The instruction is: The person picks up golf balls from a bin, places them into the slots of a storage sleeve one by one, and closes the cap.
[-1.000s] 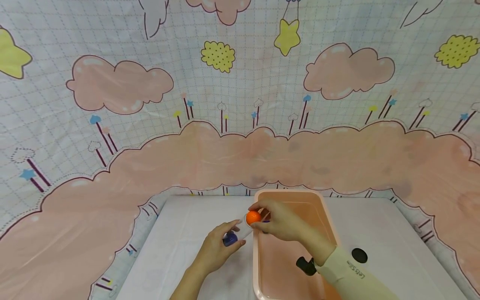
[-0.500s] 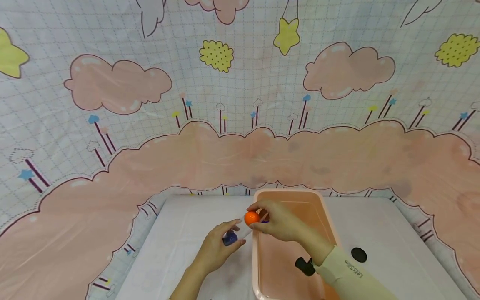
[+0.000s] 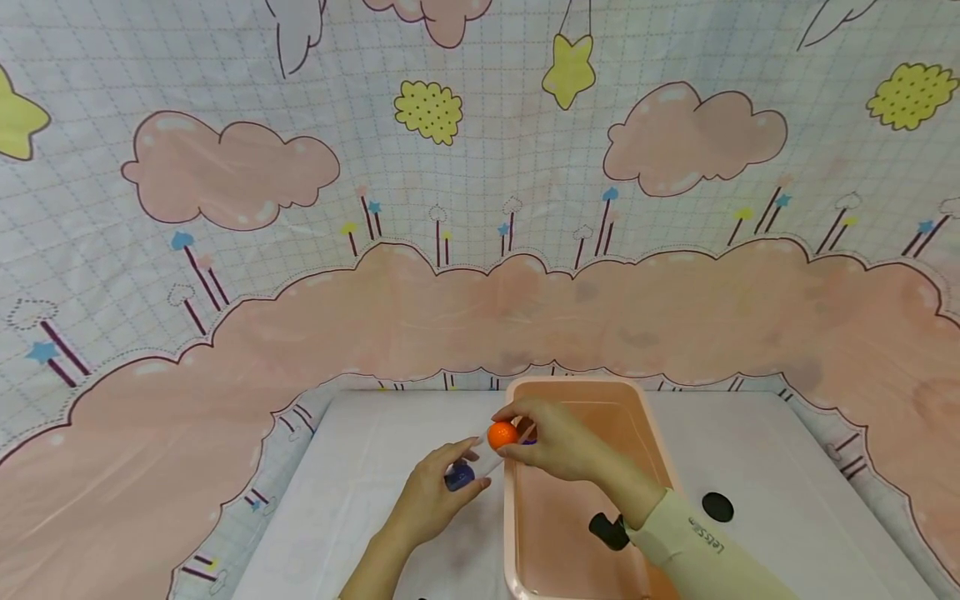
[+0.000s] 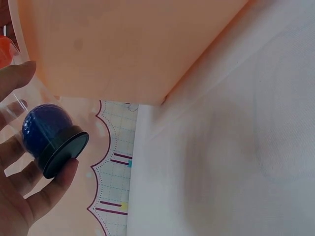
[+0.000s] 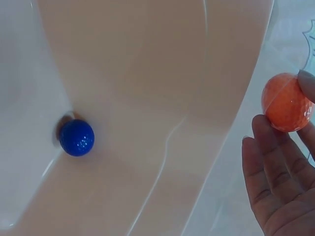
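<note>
My left hand [image 3: 435, 493] holds a clear tube [image 3: 486, 461] at a slant, its lower end closed by a black cap [image 4: 64, 152]. Inside, against the cap, lies a dark blue golf ball [image 4: 45, 129]. At the tube's upper end my right hand [image 3: 558, 437] pinches an orange golf ball [image 3: 502, 435] between thumb and fingertips. In the right wrist view the ball [image 5: 285, 102] sits at the tube's mouth; how far in it is, I cannot tell. Another blue golf ball [image 5: 77, 137] lies in the peach bin [image 5: 147, 73], mostly behind my right hand in the head view.
The bin [image 3: 512, 533] stands on the white-covered table [image 3: 360, 467] under my right forearm. A black disc [image 3: 717, 507] lies right of it. Beside my right wrist shows a black cylindrical thing [image 3: 609, 532]. A patterned cloth [image 3: 450, 317] hangs behind the table.
The orange ball has edged very slightly left, toward my left hand. Both hands keep their holds and have barely moved. The head view has shifted a little.
</note>
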{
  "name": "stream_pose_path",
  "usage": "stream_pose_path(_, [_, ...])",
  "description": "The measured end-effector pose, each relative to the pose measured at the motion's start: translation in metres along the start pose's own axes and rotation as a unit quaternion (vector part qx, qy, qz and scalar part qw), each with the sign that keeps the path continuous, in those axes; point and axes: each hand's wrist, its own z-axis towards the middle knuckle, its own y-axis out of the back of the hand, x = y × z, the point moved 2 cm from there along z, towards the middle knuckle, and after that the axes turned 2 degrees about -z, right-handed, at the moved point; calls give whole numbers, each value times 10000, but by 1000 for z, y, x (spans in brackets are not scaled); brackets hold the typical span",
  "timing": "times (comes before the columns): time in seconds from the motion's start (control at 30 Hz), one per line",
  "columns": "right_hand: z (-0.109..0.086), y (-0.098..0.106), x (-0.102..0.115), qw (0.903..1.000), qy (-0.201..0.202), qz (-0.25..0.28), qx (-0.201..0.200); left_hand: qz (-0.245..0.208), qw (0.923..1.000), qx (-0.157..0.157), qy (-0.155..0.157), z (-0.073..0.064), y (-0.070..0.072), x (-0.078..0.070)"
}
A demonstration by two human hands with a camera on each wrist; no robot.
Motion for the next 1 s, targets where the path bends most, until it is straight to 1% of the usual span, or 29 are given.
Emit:
stream_pose_path(0.33, [0, 0, 0, 10000, 38, 23, 2, -31, 10000, 61, -7, -1, 0, 0])
stream_pose_path(0.67, [0, 0, 1, 10000, 47, -6, 22, 22, 10000, 54, 8, -1, 0, -1])
stream_pose_path(1.0, [0, 0, 0, 9999, 69, 105, 30, 36, 9999, 82, 72, -1, 0, -2])
